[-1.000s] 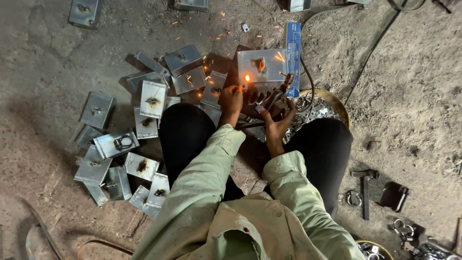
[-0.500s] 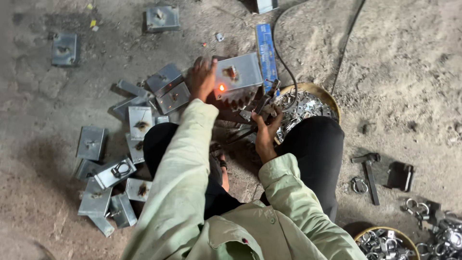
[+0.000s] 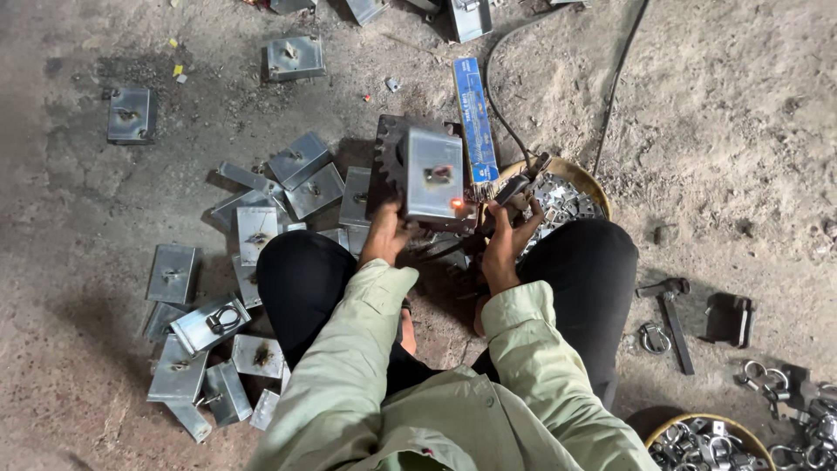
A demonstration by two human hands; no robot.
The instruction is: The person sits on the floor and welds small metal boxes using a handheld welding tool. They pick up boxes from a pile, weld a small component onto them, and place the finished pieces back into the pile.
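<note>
A rectangular grey metal plate [image 3: 433, 174] with a small welded fitting lies on a dark toothed block [image 3: 390, 146] in front of my knees. A red-hot spot [image 3: 455, 204] glows at its near right corner. My left hand [image 3: 386, 234] grips the plate's near left edge. My right hand [image 3: 504, 244] is closed around a dark electrode holder [image 3: 523, 185], whose tip points toward the glowing corner. Pale green sleeves cover both my arms.
A long blue box [image 3: 476, 118] lies right of the plate, and a round pan of small metal pieces [image 3: 571, 194] sits beside it. Several similar plates [image 3: 209, 324] are heaped at left. A hammer [image 3: 671, 316], shackles [image 3: 652, 337] and a second pan [image 3: 708, 441] are at right. A cable [image 3: 615, 83] crosses the dirt floor.
The left hand drew back from the top of the plate to its near left edge. The sparks have died to one glowing spot. The view shifted slightly.
</note>
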